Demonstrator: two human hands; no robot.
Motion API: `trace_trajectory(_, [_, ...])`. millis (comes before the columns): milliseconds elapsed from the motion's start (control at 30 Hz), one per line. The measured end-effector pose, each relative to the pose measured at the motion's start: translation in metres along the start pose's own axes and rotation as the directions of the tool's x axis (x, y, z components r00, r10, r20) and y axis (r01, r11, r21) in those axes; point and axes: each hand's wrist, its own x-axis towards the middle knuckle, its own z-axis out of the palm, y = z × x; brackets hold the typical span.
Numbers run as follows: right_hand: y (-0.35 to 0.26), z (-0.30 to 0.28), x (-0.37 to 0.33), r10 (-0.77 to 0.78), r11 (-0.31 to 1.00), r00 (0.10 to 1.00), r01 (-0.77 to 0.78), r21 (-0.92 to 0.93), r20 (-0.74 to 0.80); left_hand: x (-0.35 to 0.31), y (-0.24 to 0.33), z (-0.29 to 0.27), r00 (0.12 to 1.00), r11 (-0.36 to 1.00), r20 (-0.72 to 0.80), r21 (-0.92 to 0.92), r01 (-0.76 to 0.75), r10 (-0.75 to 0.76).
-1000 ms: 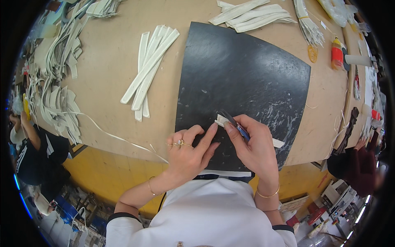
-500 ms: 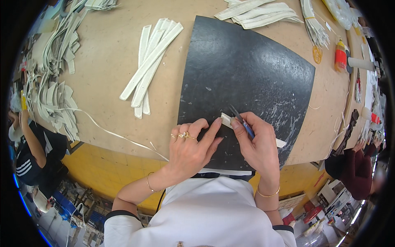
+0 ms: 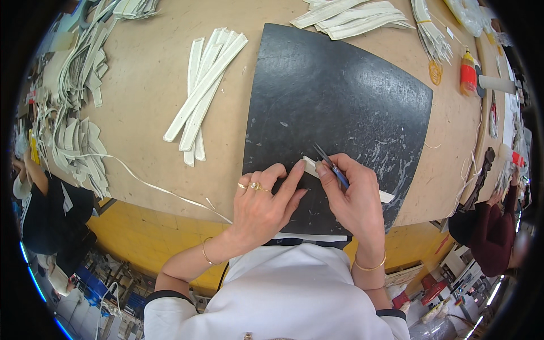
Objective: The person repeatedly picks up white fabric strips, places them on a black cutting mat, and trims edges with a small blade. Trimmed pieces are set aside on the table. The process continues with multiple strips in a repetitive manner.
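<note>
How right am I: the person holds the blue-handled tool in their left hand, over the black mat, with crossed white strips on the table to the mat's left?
Not quite: the head view shows the blue-handled tool in the right hand, not the left hand. It is over the black mat, with crossed white strips on the table to the mat's left.

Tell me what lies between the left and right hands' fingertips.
In the head view, a short stretch of white strip shows between the left hand and right hand, over the black mat.
</note>
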Motion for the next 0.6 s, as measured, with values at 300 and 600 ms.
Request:
trace_trajectory(300, [0.005, 0.004, 0.001, -0.047, 0.999, 0.995, 0.048, 0.011, -0.086, 0.006, -0.002, 0.002, 0.996, 0.992, 0.039, 0.095, -0.081, 0.077])
trace_trajectory(600, [0.019, -0.003, -0.011, 0.042, 0.998, 0.984, -0.049, -0.042, -0.171, 0.005, 0.006, 0.004, 0.991, 0.946, 0.067, 0.297, -0.133, 0.118])
